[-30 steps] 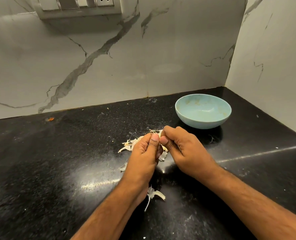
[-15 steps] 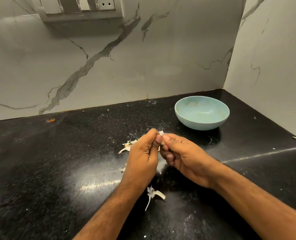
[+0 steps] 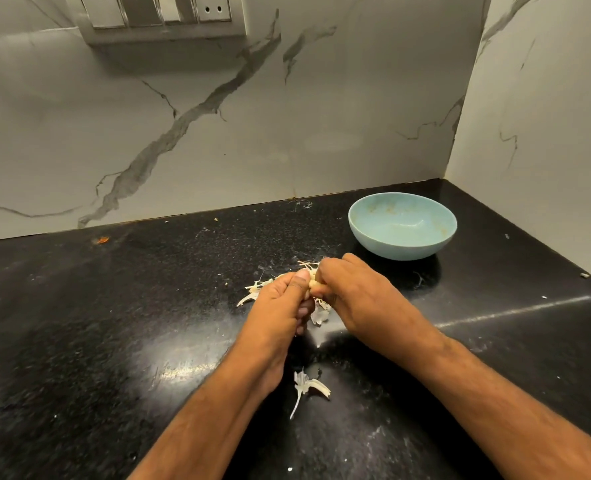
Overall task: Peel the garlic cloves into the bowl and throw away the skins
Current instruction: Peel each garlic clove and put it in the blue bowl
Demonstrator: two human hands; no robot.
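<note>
garlic clove [image 3: 313, 283] mostly hidden by curled fingers [image 3: 301, 282]; switch panel [image 3: 162, 19] cut off above.

Dim, even indoor light falls on a glossy black counter [image 3: 79, 341], where broad pale glare patches and a thin bright streak at right reflect a source overhead. Soft shadows sit beneath the switch panel [image 3: 162, 19] and bowl [image 3: 402, 225]. Wide-angle distortion bends the marble wall [image 3: 218, 133] edges; detail is slightly soft throughout.

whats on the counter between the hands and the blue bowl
In the head view, only bare black counter with tiny specks lies between the right hand and the bowl.
</note>
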